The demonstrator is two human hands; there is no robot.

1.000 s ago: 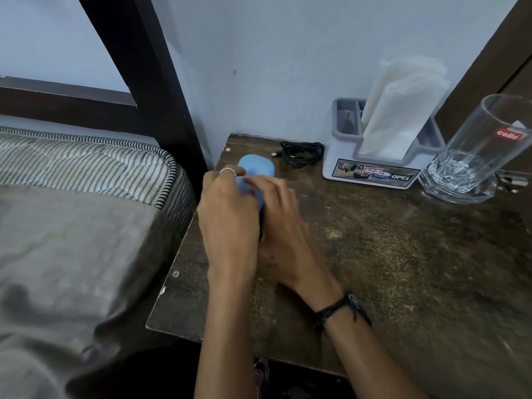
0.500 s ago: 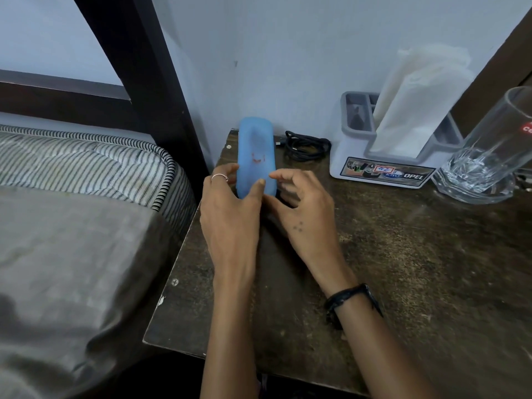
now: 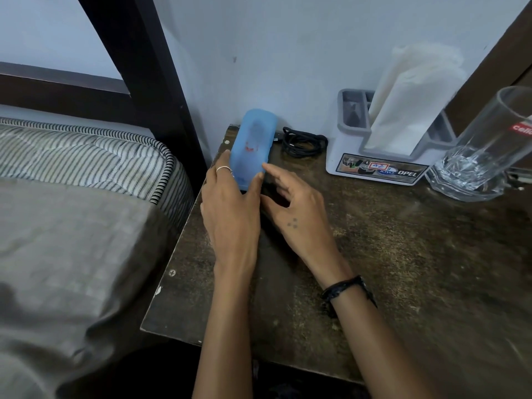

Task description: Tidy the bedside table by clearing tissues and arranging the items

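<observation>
On the dark surface [image 3: 374,254], left hand [image 3: 230,214] pinched the blue case [image 3: 253,148]; right hand [image 3: 299,208] spread beside it. Tilted, the case risked toppling onto the black cable [image 3: 302,139].

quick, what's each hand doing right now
Left hand: closed on the blue case.
Right hand: open, fingertips touching the case's edge.
</observation>
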